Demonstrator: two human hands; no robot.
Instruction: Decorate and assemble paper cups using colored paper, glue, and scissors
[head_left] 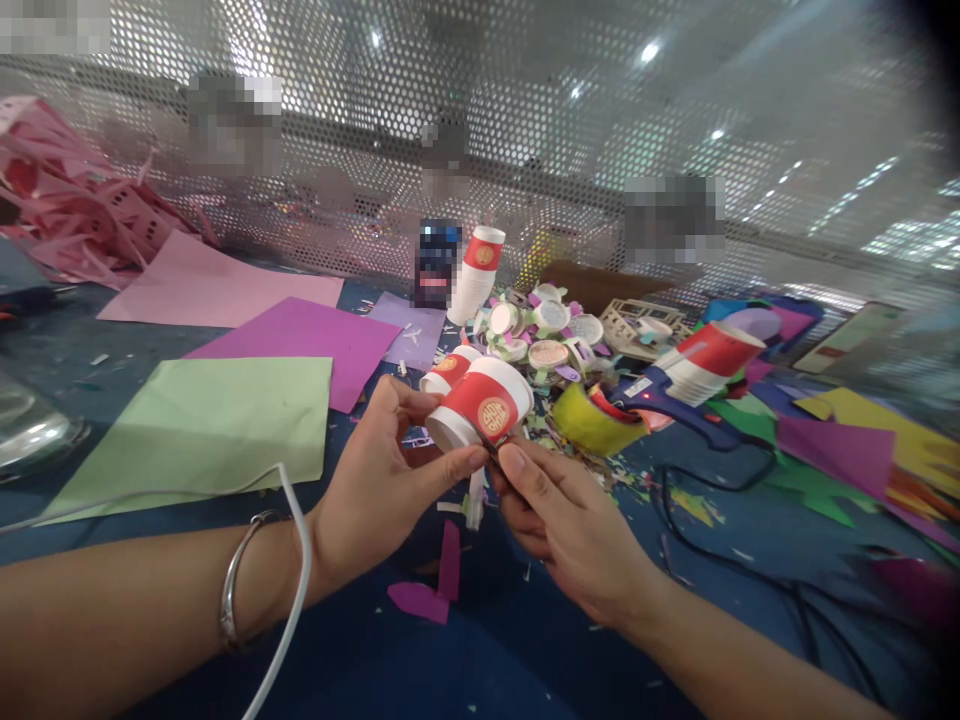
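My left hand (386,475) holds a red and white paper cup (480,405) lying on its side, thumb and fingers around its base. My right hand (559,515) grips a small dark tool, probably scissors (495,452), whose tip meets the cup's lower edge; most of the tool is hidden by my fingers. A white paper strip (474,500) hangs down below the cup. A second red cup (448,368) lies just behind the held one. A silver bangle sits on my left wrist.
Green (202,430), purple (300,340) and pink (217,285) paper sheets lie at left. A pile of cut cup bottoms (540,335), a stack of cups (476,275), a glue gun (675,395) with black cable, a yellow tape roll (592,420) and coloured scraps lie at right. A white cable crosses my left arm.
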